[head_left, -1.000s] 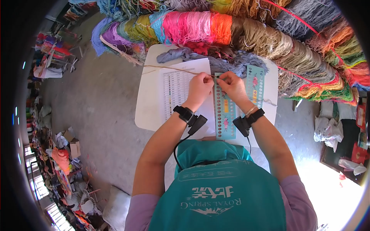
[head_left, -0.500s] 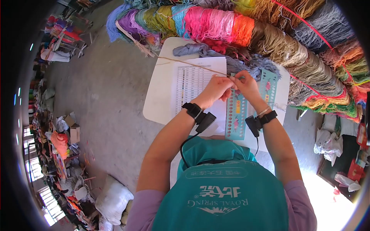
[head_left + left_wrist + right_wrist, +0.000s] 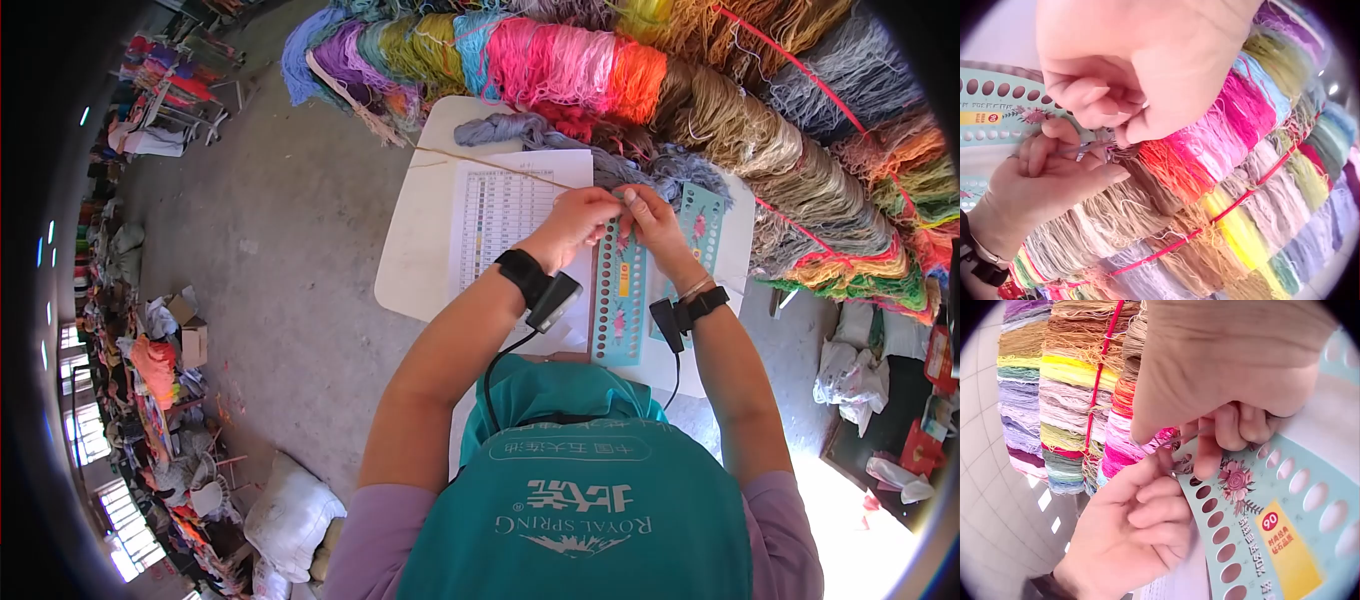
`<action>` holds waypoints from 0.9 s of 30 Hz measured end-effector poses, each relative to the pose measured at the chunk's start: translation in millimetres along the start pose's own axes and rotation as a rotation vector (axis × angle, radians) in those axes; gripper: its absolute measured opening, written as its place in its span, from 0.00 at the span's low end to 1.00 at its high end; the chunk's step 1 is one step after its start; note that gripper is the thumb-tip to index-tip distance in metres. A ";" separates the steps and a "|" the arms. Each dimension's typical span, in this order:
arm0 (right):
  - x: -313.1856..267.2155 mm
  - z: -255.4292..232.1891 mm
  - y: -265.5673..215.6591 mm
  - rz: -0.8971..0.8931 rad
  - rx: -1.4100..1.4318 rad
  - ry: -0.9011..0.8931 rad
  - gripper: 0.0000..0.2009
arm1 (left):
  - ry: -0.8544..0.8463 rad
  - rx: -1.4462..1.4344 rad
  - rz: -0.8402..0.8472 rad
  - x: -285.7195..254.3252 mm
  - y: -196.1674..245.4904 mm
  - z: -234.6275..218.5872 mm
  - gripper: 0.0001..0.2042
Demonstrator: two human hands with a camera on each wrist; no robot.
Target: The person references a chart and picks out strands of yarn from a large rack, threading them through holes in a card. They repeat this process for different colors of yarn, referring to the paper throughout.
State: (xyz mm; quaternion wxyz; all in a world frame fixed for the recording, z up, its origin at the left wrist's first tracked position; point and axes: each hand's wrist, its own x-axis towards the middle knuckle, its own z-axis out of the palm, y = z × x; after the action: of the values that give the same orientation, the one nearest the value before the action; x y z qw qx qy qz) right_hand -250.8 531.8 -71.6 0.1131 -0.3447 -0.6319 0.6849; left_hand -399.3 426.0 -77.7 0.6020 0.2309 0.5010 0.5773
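Note:
My left hand (image 3: 577,220) and right hand (image 3: 654,225) meet over the top end of a teal card (image 3: 612,330) with rows of punched holes and a printed flower. Between the left thumb and fingertips a thin greyish thread (image 3: 1079,149) is pinched; it runs on across the right hand's curled fingers. In the right wrist view the left fingertips sit right at the card's edge holes, partly hiding them. A long brown strand (image 3: 500,166) stretches from the left over the table to the left hand.
A second teal card (image 3: 703,215) lies to the right. On the white table (image 3: 410,240), a printed chart sheet (image 3: 505,200) lies left of the cards and a grey-blue skein (image 3: 500,128) behind them. Thick rows of coloured skeins (image 3: 560,65) line the table's far side.
The hands have come closer together and moved right, from the sheet's edge onto the card's top end. The head view has also shifted slightly.

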 end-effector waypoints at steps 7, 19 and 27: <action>-1.9 4.9 -6.0 0.015 -0.036 0.028 0.12 | -0.244 -0.709 -0.180 -45.4 41.9 -68.6 0.14; 16.2 -2.8 20.9 -0.040 -0.104 0.030 0.09 | 0.868 0.078 0.345 -116.1 155.4 -238.3 0.21; 17.1 -2.6 17.7 -0.051 -0.144 0.050 0.09 | 0.520 1.388 0.514 -103.2 2.4 -128.6 0.18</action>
State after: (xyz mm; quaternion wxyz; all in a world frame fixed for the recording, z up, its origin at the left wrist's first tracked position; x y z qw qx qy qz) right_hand -256.8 540.8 -93.8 0.1214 -0.3529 -0.6849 0.6259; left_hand -494.9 292.2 -91.2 0.0312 0.5205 0.8029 0.2890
